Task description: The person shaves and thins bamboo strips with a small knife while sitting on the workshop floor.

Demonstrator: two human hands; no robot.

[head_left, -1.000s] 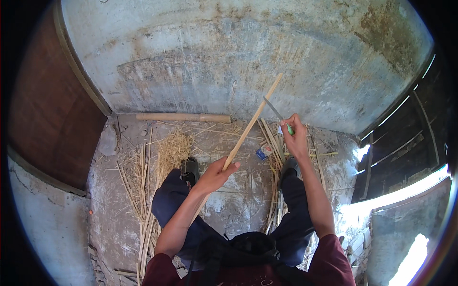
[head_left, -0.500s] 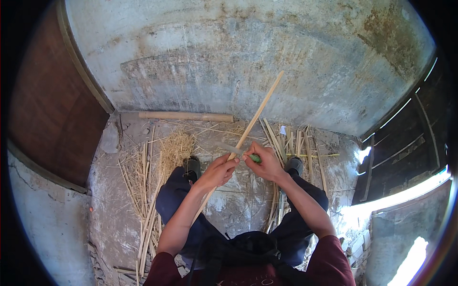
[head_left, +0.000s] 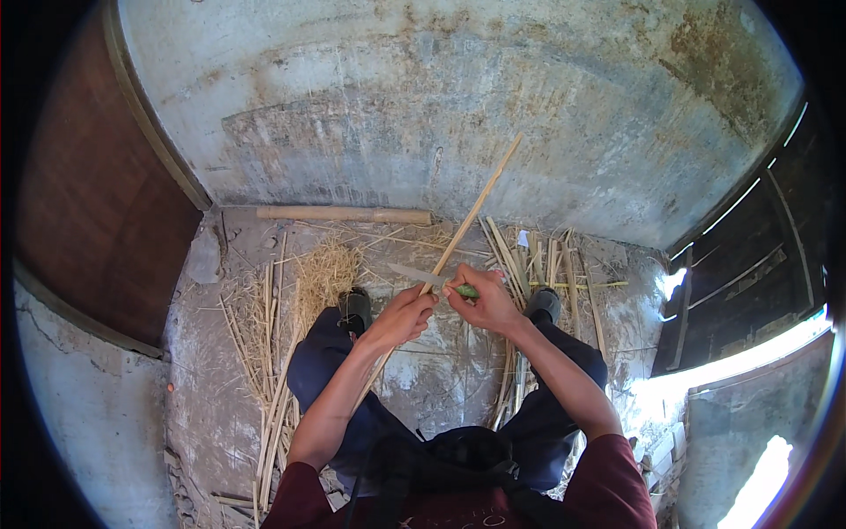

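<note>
My left hand (head_left: 404, 319) is closed round a long, pale bamboo strip (head_left: 474, 209). The strip slants from beside my left forearm up to the far right, its tip in front of the wall. In my right hand (head_left: 486, 304) is a knife (head_left: 416, 273) with a green handle, gripped with the blade pointing left. The blade lies across the strip just beyond my left fingers. Both hands are close together above the floor between my knees, and the right fingers hide part of the handle.
Pale shavings (head_left: 328, 275) are heaped by my left foot, beside long split strips (head_left: 269, 388). More strips (head_left: 573, 282) lie around my right foot. A bamboo pole (head_left: 344, 214) rests along the base of the stained wall (head_left: 397, 115). A brown door panel (head_left: 106, 185) stands at left.
The knife blade now shows more fully across the strip, and my right hand has shifted slightly left. The bamboo strip has turned a little, its far tip slightly left and lower.
</note>
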